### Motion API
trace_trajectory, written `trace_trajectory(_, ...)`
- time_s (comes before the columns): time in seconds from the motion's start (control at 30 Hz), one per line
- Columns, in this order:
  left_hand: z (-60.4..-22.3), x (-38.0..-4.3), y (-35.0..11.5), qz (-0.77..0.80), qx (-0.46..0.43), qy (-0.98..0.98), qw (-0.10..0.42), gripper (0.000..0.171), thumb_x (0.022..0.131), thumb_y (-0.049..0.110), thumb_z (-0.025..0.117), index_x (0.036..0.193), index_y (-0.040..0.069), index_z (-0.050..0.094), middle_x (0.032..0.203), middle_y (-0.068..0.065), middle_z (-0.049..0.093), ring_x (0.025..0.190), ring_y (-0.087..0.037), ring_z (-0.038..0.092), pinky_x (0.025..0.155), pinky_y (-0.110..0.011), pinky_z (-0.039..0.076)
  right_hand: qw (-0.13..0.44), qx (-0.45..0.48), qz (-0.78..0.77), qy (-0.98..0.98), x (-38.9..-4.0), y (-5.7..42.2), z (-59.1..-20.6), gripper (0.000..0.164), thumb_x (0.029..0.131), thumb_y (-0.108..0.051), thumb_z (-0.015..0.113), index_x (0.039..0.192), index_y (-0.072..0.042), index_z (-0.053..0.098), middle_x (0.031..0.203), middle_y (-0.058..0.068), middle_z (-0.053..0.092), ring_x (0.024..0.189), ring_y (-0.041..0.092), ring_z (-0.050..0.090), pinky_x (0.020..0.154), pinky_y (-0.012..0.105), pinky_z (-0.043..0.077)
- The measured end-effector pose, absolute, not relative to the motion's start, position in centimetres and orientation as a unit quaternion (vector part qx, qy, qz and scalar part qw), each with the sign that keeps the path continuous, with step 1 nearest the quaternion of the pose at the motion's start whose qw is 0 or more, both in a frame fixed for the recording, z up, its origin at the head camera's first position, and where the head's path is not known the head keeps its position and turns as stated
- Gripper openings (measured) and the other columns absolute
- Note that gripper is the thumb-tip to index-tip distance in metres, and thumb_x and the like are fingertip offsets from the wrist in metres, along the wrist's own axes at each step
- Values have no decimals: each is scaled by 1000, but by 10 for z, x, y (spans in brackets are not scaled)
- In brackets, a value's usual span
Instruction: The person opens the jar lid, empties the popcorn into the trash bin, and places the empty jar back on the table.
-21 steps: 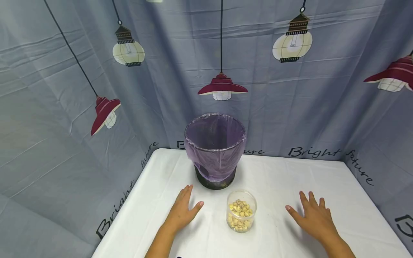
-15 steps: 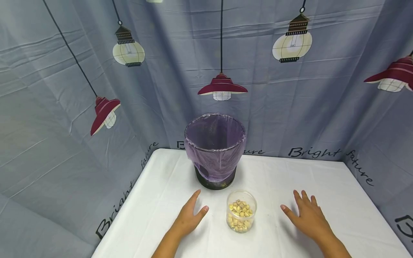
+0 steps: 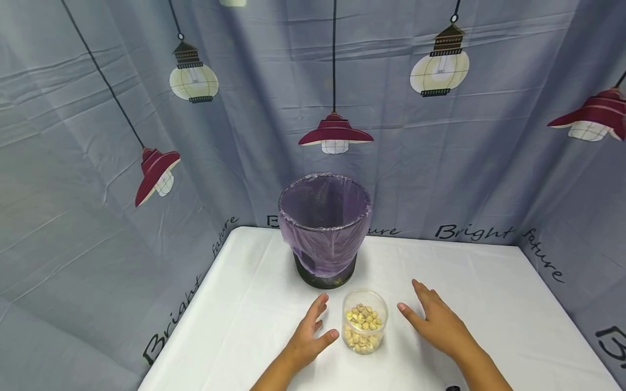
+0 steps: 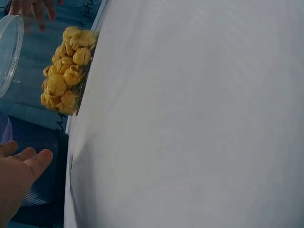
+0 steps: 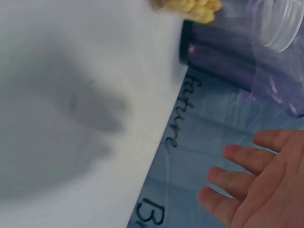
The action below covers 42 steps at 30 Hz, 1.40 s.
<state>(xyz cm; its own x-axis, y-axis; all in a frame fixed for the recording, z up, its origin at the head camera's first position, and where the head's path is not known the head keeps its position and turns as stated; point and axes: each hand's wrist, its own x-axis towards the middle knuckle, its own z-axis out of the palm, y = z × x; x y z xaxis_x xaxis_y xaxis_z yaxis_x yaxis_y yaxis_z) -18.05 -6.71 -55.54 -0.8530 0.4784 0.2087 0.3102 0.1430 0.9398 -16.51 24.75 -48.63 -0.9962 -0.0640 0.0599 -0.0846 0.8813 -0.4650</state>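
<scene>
A clear plastic jar without a lid stands upright on the white table, partly filled with yellow, popcorn-like pieces. To the left of the jar, my left hand is spread with thumb and fingers apart, its fingertips a short way off the wall. My right hand hovers on the other side, palm turned toward the jar, fingers extended, with a wider gap. Neither hand holds anything. In the right wrist view the fingers are straight and only the jar's rim and lower contents show.
Behind the jar stands a dark mesh bin lined with a purple plastic bag. A white cloth covers the table, and a grey-blue curtain printed with lamps encloses its back and sides.
Both hands have moved inward toward the jar, the left one going right and the right one going left. Jar and bin stay in place; the head view shifts slightly.
</scene>
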Motion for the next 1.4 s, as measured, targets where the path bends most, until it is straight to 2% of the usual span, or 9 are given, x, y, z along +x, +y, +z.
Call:
trace_trajectory(0.13,-554,-180,-55,613,279,737,63,84,84,35,63,145,27,6,150,3,12,136,-31,18,102,-51,31,32,56,247,-967,-167,234,-481,82,84,-66,37,143,-10,25,144,15,32,128,40,32,95,61,29)
trace_trajectory(0.33,-555,-180,-40,602,290,741,63,93,79,32,69,145,29,3,151,-2,15,136,-25,20,102,-50,30,30,68,253,-964,-171,217,-472,83,83,-67,38,144,-13,24,144,12,33,126,36,36,94,59,32)
trace_trajectory(0.5,-554,-177,-30,599,283,747,60,96,77,33,71,145,28,3,151,1,14,137,-18,19,104,-46,29,28,81,253,-964,-171,207,-465,84,82,-68,38,143,-11,27,142,12,35,125,36,38,95,58,33)
trace_trajectory(0.73,-560,-177,-19,608,263,746,67,103,73,34,75,145,27,2,149,0,17,130,-28,31,102,-36,35,31,112,255,-960,-171,190,-466,86,79,-68,46,142,-11,30,143,7,36,127,29,39,97,53,35)
trace_trajectory(0.9,-563,-179,-13,602,231,760,82,110,69,38,77,144,34,-4,147,-4,22,129,-26,33,101,-41,34,13,116,241,-963,-169,175,-465,94,72,-74,48,143,-15,28,144,5,33,127,27,38,94,53,38)
trace_trajectory(1.0,-566,-182,-9,583,214,780,73,111,66,44,77,142,40,-4,147,2,21,131,-22,30,102,-47,30,1,108,218,-970,-168,165,-464,99,67,-78,48,142,-16,30,144,6,33,124,27,42,86,53,43)
trace_trajectory(1.13,-568,-185,-6,570,217,791,49,111,63,48,77,142,38,0,147,6,21,130,-22,32,102,-46,31,6,88,157,-984,-167,150,-465,104,62,-84,45,137,-13,39,139,10,41,113,29,51,69,50,48)
trace_trajectory(1.27,-568,-186,-4,570,225,789,40,111,62,46,79,143,34,4,144,3,29,124,-21,41,99,-37,37,57,60,108,-991,-166,138,-466,100,58,-82,52,127,-9,50,116,9,56,92,30,58,55,47,46)
trace_trajectory(1.4,-568,-188,-2,564,221,794,45,115,59,43,81,143,34,4,143,3,30,123,-20,41,100,-35,36,90,38,107,-989,-166,132,-467,89,58,-71,62,117,-6,54,96,11,59,79,31,57,50,46,44)
